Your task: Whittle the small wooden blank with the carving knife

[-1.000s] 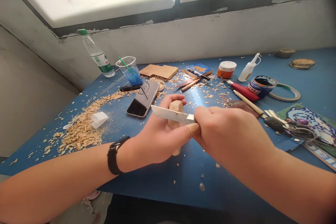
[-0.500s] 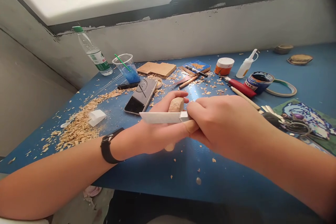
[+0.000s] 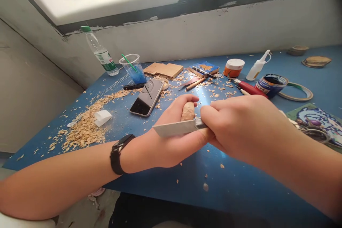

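My left hand [image 3: 165, 139], with a black watch [image 3: 117, 153] on the wrist, is wrapped round a pale piece of wood [image 3: 188, 110]. Only the rounded, faceted top of the wood shows above the fingers. My right hand [image 3: 232, 121] grips a carving knife [image 3: 175, 129] by its handle, which is mostly hidden in the fist. The flat, slant-tipped blade points left and lies across the near side of the wood, above the left palm. Both hands meet at the left thumb, over the front part of the table.
Wood shavings [image 3: 88, 128] heap at the left of the blue table [image 3: 240, 185]. Behind the hands lie a phone [image 3: 146, 98], a cup of blue liquid [image 3: 136, 73], a bottle [image 3: 107, 60] and boards [image 3: 165, 69]. At right are a paint jar [image 3: 271, 84], tape [image 3: 296, 92] and a glue bottle [image 3: 258, 67].
The knife blade has tilted, its tip now lower than its handle end. The piece of wood has tipped, and its lower end no longer shows below my left hand. The view has shifted slightly.
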Available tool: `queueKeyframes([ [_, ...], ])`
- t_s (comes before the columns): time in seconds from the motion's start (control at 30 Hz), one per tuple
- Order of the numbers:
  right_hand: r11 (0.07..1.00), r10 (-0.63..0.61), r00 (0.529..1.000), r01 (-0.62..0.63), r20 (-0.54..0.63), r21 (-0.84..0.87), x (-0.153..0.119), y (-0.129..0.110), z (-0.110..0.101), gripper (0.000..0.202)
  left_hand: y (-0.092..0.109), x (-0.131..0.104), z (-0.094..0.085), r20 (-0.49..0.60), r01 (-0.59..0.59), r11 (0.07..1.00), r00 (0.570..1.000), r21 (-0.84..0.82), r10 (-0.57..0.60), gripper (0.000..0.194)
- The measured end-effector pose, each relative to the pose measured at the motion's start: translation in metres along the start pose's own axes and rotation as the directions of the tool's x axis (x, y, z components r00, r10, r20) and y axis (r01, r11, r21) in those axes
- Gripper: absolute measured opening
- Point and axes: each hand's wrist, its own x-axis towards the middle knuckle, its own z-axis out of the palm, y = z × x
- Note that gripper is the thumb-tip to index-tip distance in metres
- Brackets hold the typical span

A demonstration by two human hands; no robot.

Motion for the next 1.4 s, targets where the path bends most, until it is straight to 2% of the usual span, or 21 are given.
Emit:
queueKeyframes([
  [0.07, 0.999, 0.053, 0.999, -0.053, 0.007, 0.011, -0.001, -0.002, 0.001, 0.008, -0.001, 0.002, -0.001, -0.011, -0.078, 0.997, 0.997, 0.013, 0.079, 0.055],
  [0.13, 0.993, 0.112, 0.994, -0.112, 0.018, 0.028, -0.002, -0.004, 0.001, 0.007, -0.001, 0.003, 0.001, -0.03, -0.093, 0.994, 0.995, -0.058, 0.091, 0.053],
  [0.23, 0.969, 0.23, 0.971, -0.234, 0.066, 0.074, -0.005, -0.008, 0.001, 0.007, -0.004, 0.002, 0.005, -0.046, -0.015, 0.981, 0.999, -0.193, 0.006, 0.059],
  [0.3, 0.947, 0.291, 0.952, -0.301, 0.096, 0.116, -0.006, -0.01, -0.001, 0.012, -0.007, 0.001, 0.006, -0.075, 0.05, 0.976, 0.995, -0.211, -0.067, 0.063],
  [0.37, 0.935, 0.316, 0.944, -0.326, 0.091, 0.142, -0.006, -0.012, -0.002, 0.017, -0.009, 0.001, 0.005, -0.106, 0.068, 0.979, 0.99, -0.19, -0.09, 0.064],
  [0.43, 0.939, 0.304, 0.95, -0.31, 0.067, 0.146, -0.006, -0.012, -0.004, 0.017, -0.009, 0.002, 0.003, -0.104, 0.023, 0.984, 0.994, -0.175, -0.042, 0.063],
  [0.5, 0.96, 0.235, 0.971, -0.24, 0.048, 0.143, -0.005, -0.009, -0.005, 0.015, -0.008, 0.003, -0.002, -0.055, -0.005, 0.99, 0.999, -0.143, -0.003, 0.062],
  [0.6, 0.989, 0.056, 0.997, -0.064, 0.061, 0.132, -0.002, -0.005, -0.007, 0.01, -0.004, 0.004, -0.009, 0.008, 0.04, 0.999, 0.999, -0.008, -0.04, 0.073],
  [0.67, 0.992, -0.017, 0.998, 0.009, 0.063, 0.124, -0.001, -0.003, -0.007, 0.009, -0.003, 0.004, -0.012, 0.001, 0.065, 0.994, 0.998, 0.085, -0.066, 0.084],
  [0.77, 0.993, -0.035, 0.998, 0.028, 0.058, 0.119, -0.002, -0.002, -0.008, 0.008, -0.005, 0.002, -0.01, 0.008, 0.064, 0.996, 0.998, 0.061, -0.065, 0.089],
  [0.87, 0.998, -0.022, 0.997, 0.017, 0.077, 0.066, -0.003, 0.001, -0.006, 0.007, -0.006, 0.001, -0.005, 0.03, 0.072, 0.997, 0.997, 0.002, -0.072, 0.085],
  [1.03, 0.997, -0.075, 0.997, 0.075, 0.017, -0.011, 0.001, 0.004, 0.002, 0.004, -0.003, 0.0, -0.002, -0.033, 0.051, 0.99, 0.998, 0.131, -0.047, 0.071],
  [1.17, 1.0, 0.007, 1.0, -0.007, 0.003, 0.002, 0.003, 0.0, 0.001, 0.006, -0.002, 0.0, -0.004, -0.056, 0.023, 0.994, 0.998, 0.104, -0.017, 0.066],
  [1.3, 0.993, 0.108, 0.994, -0.109, 0.023, 0.04, 0.0, -0.004, -0.003, 0.008, -0.005, 0.003, -0.004, -0.033, -0.024, 0.999, 0.999, -0.021, 0.023, 0.058],
  [1.4, 0.977, 0.195, 0.98, -0.197, 0.031, 0.078, -0.002, -0.007, -0.004, 0.008, -0.008, 0.004, -0.002, -0.033, -0.012, 0.99, 0.999, -0.138, 0.008, 0.061],
])
